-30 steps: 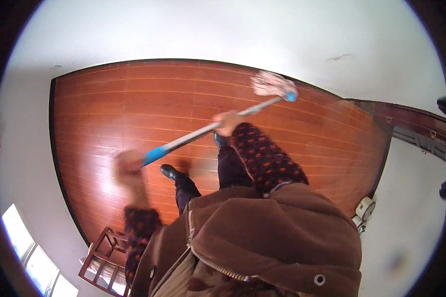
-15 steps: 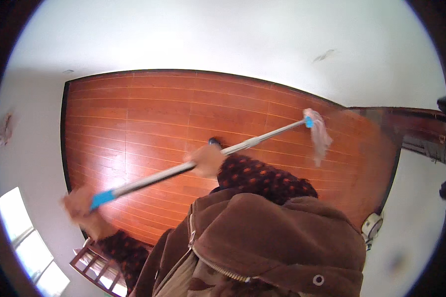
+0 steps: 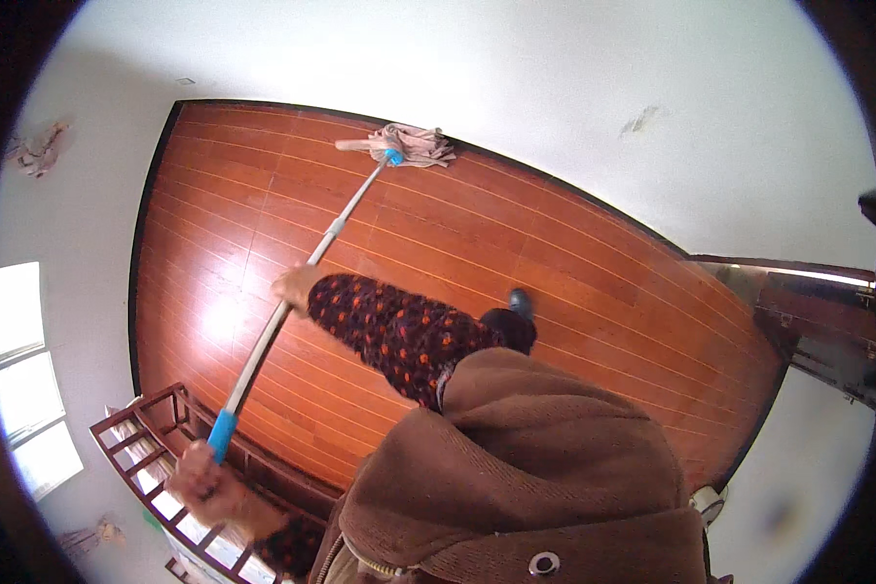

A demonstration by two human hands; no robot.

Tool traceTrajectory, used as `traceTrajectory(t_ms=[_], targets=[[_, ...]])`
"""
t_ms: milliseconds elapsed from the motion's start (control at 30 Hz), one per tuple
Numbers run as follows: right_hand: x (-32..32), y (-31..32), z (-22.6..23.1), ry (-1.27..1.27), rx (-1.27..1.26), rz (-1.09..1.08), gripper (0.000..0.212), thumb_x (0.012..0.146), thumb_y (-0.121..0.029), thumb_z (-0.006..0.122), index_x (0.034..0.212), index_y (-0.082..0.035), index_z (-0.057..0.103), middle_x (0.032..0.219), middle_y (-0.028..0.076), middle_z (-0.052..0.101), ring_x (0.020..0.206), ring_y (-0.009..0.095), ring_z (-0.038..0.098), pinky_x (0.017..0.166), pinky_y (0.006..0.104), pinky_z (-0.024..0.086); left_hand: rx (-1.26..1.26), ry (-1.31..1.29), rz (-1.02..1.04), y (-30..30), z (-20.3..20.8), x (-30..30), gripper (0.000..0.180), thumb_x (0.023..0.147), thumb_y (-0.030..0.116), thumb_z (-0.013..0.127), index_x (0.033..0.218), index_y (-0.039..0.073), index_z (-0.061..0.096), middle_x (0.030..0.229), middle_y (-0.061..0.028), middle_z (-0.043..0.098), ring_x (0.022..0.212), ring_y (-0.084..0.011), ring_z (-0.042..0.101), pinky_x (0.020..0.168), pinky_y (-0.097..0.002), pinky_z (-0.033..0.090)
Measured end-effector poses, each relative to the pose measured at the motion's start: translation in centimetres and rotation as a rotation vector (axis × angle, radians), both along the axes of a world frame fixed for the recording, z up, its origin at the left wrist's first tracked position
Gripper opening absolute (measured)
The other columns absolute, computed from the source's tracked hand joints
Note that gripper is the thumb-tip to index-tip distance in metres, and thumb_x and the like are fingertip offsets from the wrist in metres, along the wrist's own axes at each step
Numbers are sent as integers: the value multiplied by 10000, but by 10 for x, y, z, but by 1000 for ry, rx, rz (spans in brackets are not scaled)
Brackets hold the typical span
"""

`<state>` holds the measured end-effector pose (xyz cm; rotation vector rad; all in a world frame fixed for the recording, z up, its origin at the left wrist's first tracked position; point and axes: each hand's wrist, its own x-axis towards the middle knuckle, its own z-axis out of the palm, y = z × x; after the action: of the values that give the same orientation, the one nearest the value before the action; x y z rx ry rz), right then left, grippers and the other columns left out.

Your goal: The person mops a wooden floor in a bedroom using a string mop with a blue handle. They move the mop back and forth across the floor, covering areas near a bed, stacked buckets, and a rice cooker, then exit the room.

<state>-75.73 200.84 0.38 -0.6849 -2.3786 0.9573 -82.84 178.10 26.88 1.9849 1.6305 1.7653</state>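
Note:
Both my hands grip a long mop. Its pale metal pole (image 3: 255,362) slants from the lower left up to the far wall. My left hand (image 3: 204,484) is wrapped round the end by the blue grip (image 3: 223,434). Further up, my right hand (image 3: 296,286) closes on the middle of the pole, its arm reaching across in a dark sleeve with orange flecks. The pinkish cloth mop head (image 3: 417,146), joined by a blue collar (image 3: 393,157), lies spread on the floor against the dark skirting at the far wall.
Reddish-brown plank floor (image 3: 438,243) runs between white walls. A dark wooden railed bed frame (image 3: 127,440) stands at the lower left, below bright windows (image 3: 29,380). A dark door (image 3: 818,311) is at the right. One dark shoe (image 3: 521,303) shows on the floor before me.
The mop head has swung from the right over to the far wall, left of centre. My right hand moved left with the pole, and my left hand came lower. The view has turned too.

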Motion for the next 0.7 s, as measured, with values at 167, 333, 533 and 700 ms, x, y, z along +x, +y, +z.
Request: traceTrajectory(t_ms=[167,333,533,700], targets=[[74,-17,-31,324,-106,-79,153,639,-58,694,673,-99,551,707,83,624,778,313,624,700,428,480,61,-512,-49,17,-1,96,377,964,162,345,603,164,233,533,15,186,496,-100,203,564,-292,274],[218,-90,1,339,-124,-124,121,663,-126,700,698,-122,584,691,97,621,749,325,626,663,458,479,23,-486,-104,-30,26,174,404,995,195,344,610,184,219,540,24,189,489,-88,183,566,-280,269],[407,-151,-65,419,-36,-363,89,714,-193,644,738,-114,609,659,126,592,665,359,611,590,495,463,-192,-503,-475,15,-2,283,414,997,177,374,598,188,269,543,35,238,467,-69,218,495,-262,249],[608,-201,-167,-67,-403,-617,97,720,-190,636,737,-99,606,708,155,615,721,374,624,633,483,483,-645,-895,-277,39,-172,440,354,928,223,471,602,120,378,549,-2,327,510,-139,336,525,-312,331]])
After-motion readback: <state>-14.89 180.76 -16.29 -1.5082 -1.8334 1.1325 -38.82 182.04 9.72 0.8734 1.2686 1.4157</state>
